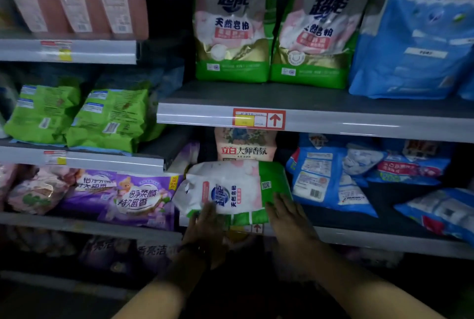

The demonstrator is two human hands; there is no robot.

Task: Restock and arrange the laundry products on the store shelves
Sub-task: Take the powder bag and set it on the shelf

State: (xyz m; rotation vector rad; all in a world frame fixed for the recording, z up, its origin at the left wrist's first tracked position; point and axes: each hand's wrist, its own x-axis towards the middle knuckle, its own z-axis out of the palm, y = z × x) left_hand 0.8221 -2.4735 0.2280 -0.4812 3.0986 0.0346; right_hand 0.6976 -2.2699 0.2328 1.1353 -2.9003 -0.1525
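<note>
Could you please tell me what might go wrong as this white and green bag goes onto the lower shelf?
1. The white and green bag lies on its side at the front edge of the lower shelf, seemingly overhanging it; if the left hand and right hand ease off, it may slide down.
2. Pushed back, it could topple the beige bag standing behind it.
3. It might snag the blue bags crowded to its right.

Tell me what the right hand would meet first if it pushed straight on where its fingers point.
The right hand seems to touch the green end of the lying white-and-green plastic detergent bag, so that bag comes first.
</note>
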